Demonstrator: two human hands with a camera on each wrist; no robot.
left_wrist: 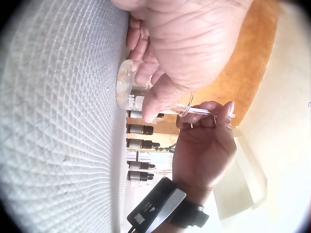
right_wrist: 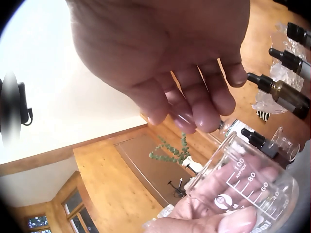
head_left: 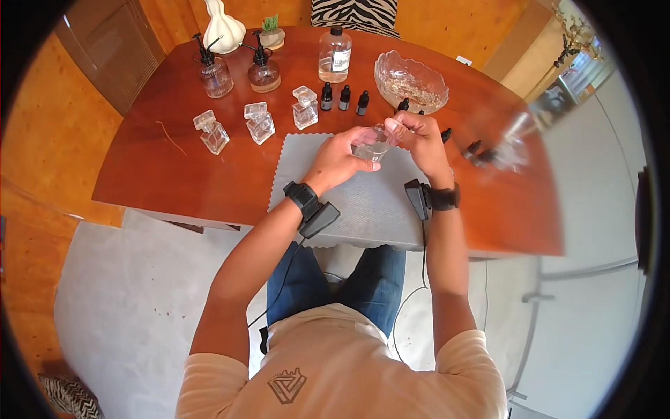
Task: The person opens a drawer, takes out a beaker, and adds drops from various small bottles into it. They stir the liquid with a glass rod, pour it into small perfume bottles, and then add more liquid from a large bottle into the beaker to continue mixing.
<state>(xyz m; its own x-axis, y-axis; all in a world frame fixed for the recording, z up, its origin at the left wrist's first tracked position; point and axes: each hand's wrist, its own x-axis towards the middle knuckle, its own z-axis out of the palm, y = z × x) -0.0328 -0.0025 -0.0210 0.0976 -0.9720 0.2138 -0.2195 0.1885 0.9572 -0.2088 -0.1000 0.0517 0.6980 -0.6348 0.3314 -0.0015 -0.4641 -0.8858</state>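
Low over the grey textured mat (head_left: 349, 202), my left hand (head_left: 340, 159) holds a clear glass beaker (head_left: 372, 149), fingers and thumb round its side. White graduation marks up to 100 show on the beaker in the right wrist view. My right hand (head_left: 427, 143) is at the beaker's mouth and pinches a thin clear glass rod (left_wrist: 201, 111) between thumb and fingertips. The rod reaches in past the rim; its lower end is hidden behind my left thumb in the left wrist view.
Square glass bottles (head_left: 260, 124) stand left of the mat, with pump bottles (head_left: 264, 74) behind. Small black dropper bottles (head_left: 345, 98) line the mat's far side. Beyond are a labelled bottle (head_left: 335, 57) and a scalloped glass bowl (head_left: 410, 82); blurred clear glassware (head_left: 515, 145) is at right.
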